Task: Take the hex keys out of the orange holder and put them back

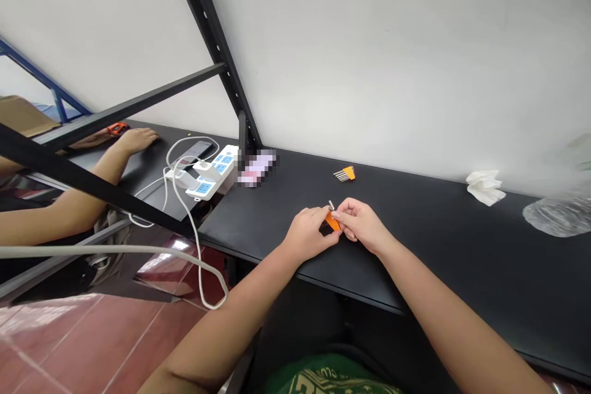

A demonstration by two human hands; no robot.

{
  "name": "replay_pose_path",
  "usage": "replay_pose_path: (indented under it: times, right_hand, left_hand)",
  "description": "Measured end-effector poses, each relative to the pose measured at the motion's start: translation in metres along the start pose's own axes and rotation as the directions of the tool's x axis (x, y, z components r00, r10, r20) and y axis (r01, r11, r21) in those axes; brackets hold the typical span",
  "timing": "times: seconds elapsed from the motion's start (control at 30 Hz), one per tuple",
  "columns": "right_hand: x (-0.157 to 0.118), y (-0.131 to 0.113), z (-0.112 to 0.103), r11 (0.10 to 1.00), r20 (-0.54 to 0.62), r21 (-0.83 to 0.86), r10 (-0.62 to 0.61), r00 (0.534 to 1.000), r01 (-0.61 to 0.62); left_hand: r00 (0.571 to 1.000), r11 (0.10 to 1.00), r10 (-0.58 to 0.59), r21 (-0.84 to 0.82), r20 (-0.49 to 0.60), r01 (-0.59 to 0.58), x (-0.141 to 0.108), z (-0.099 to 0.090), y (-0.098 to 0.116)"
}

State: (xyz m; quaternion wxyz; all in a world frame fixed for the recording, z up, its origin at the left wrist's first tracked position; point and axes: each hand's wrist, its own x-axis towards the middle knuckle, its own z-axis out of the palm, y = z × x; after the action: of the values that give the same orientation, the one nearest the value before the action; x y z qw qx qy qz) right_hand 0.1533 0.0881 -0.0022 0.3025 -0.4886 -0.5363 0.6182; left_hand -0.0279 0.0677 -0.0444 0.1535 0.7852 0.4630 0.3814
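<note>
Over the black table (415, 240), my left hand (307, 234) is closed on an orange holder (332, 221), its thumb and fingers around the edges. A short metal piece (331, 204), like the end of a hex key, sticks up at the holder's top. My right hand (357, 221) is closed in a pinch at the holder's right side. What its fingertips grip is too small and covered to make out. Farther back lies a second orange piece with several thin metal rods, a hex key set (346, 173).
White power strip (215, 172) with plugs and looping cables (184, 200) stands left, beside a phone (198, 151). A blurred pinkish object (257, 167) lies near the black frame post (226, 61). Crumpled tissue (484, 187) and clear plastic (558, 215) are right. Another person's hand (137, 140) rests far left.
</note>
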Motion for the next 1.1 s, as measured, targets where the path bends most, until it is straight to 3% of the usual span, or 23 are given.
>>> replay_pose_path:
  times: [0.1, 0.2, 0.3, 0.43, 0.5, 0.6, 0.7, 0.83, 0.93, 1.1]
  right_hand:
    - [0.001, 0.001, 0.000, 0.952, -0.099, -0.299, -0.099, 0.990, 0.065]
    - [-0.002, -0.005, -0.010, 0.863, -0.112, -0.492, -0.193, 0.975, 0.114]
    - [-0.007, -0.013, -0.026, 0.788, -0.057, -0.591, -0.256, 0.965, 0.174]
    - [-0.009, -0.016, -0.032, 0.730, 0.111, -0.613, -0.299, 0.948, 0.302]
    - [-0.006, -0.013, -0.025, 0.728, 0.110, -0.619, -0.292, 0.950, 0.295]
    - [-0.003, -0.011, -0.015, 0.790, 0.003, -0.586, -0.222, 0.975, 0.181]
    - [-0.005, -0.016, -0.022, 0.811, -0.030, -0.576, -0.142, 0.989, 0.099]
    - [-0.015, -0.027, -0.063, 0.680, -0.016, -0.727, -0.155, 0.988, 0.095]
    - [-0.019, -0.028, -0.092, 0.536, 0.045, -0.842, -0.030, 0.999, 0.054]
    - [-0.019, -0.020, -0.097, 0.447, 0.055, -0.894, 0.047, 0.997, 0.029]
  left_hand:
    - [1.000, 1.000, -0.013, 0.011, 0.005, 0.013, 0.001, 0.000, 0.000]
    - [0.999, 0.999, -0.040, 0.033, 0.027, 0.039, 0.002, -0.001, 0.001]
    - [0.997, 0.998, -0.061, 0.037, 0.056, 0.059, 0.001, -0.002, 0.002]
    - [0.996, 1.000, -0.019, 0.024, 0.088, 0.017, 0.001, -0.001, 0.003]
    - [0.993, 1.000, 0.012, 0.010, 0.121, -0.013, 0.001, -0.001, 0.003]
    - [0.991, 1.000, 0.010, 0.013, 0.136, -0.012, 0.002, -0.002, 0.004]
    - [0.993, 0.999, -0.009, 0.041, 0.116, 0.004, 0.003, -0.002, 0.003]
    - [0.992, 0.997, -0.057, 0.061, 0.111, 0.051, 0.002, -0.002, 0.002]
    - [0.990, 0.995, -0.080, 0.066, 0.113, 0.073, 0.001, -0.002, 0.002]
    - [0.992, 0.996, -0.068, 0.069, 0.108, 0.061, 0.002, -0.001, 0.002]
